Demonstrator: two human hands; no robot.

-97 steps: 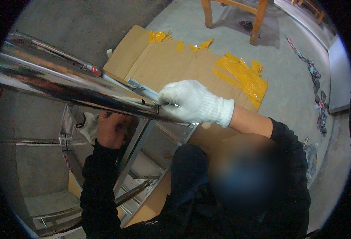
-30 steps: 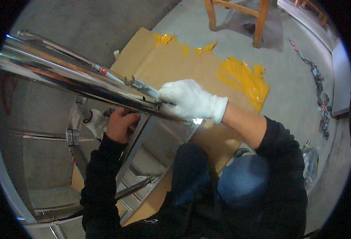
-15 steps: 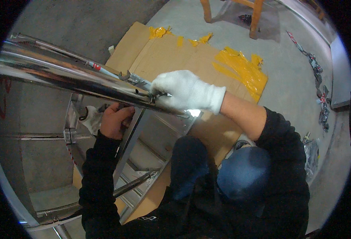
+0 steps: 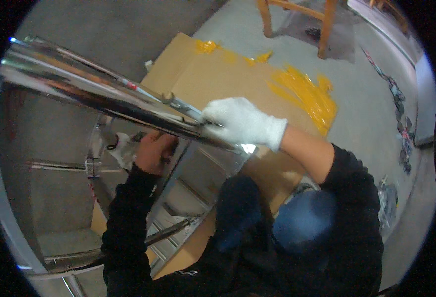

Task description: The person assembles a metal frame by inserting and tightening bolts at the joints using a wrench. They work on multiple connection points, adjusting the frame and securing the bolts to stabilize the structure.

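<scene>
A thick shiny metal tube [image 4: 99, 94] runs from the upper left to the middle of the view. At its right end is my right hand [image 4: 240, 121] in a white knit glove, fingers closed around a thin dark metal piece [image 4: 208, 123] against the tube's top. An open-ended wrench [image 4: 171, 100] lies along the tube's far side, its jaw just left of the glove. Bare and bent, my left hand [image 4: 153, 152] is below the tube, beside a flat metal bar [image 4: 173, 171]. Its fingers are closed, and what they grip is hidden.
A loose white glove [image 4: 124, 151] sits left of my left hand. Flattened cardboard [image 4: 228, 81] with yellow tape [image 4: 307, 96] covers the floor ahead. A wooden stool [image 4: 297, 12] stands at the back. Bundled cord [image 4: 398, 99] and a plastic bag [image 4: 388, 203] lie at right.
The whole view has shifted, so things appear slightly farther right and lower. Both hands keep their places at the tube; the picture is blurrier now.
</scene>
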